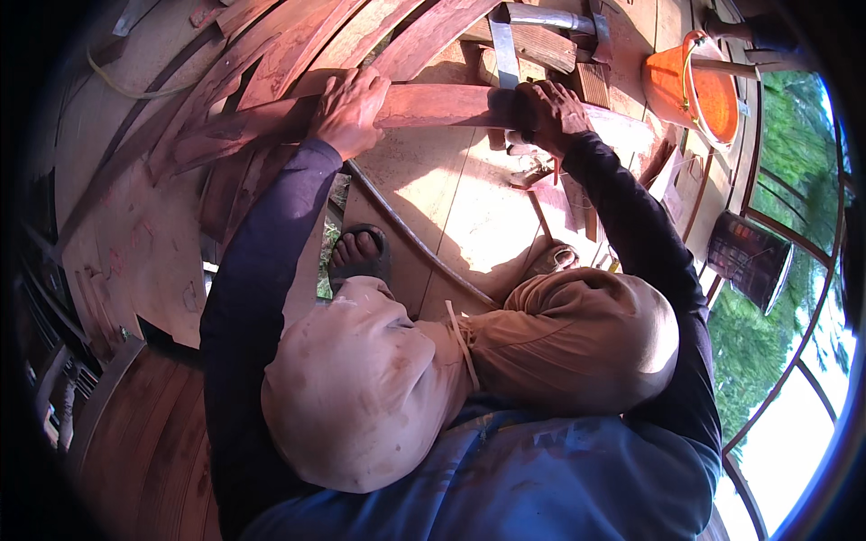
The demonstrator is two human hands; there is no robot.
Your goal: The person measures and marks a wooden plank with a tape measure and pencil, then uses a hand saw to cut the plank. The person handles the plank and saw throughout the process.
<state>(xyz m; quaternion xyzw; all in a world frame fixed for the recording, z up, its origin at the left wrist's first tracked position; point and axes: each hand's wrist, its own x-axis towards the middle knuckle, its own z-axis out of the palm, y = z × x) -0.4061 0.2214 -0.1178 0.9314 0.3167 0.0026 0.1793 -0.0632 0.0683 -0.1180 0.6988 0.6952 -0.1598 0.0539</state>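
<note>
A long reddish wooden plank (442,105) lies crosswise in front of me, above my spread knees. My left hand (350,113) is closed over it left of the middle, with the fingers curled over the far edge. Farther right, my right hand (552,115) grips the same plank near its right part, where shadow darkens the fingers. Behind the plank stands a flat grey metal strip (504,52), next to a metal tube-shaped piece (548,18) and some wooden blocks (593,83).
More reddish planks (302,45) lie fanned out at the far left. A hose or cable (406,232) runs over the board floor (433,180) between my feet. At the far right is an orange bucket (666,86); nearer along that side is a dark container (749,259).
</note>
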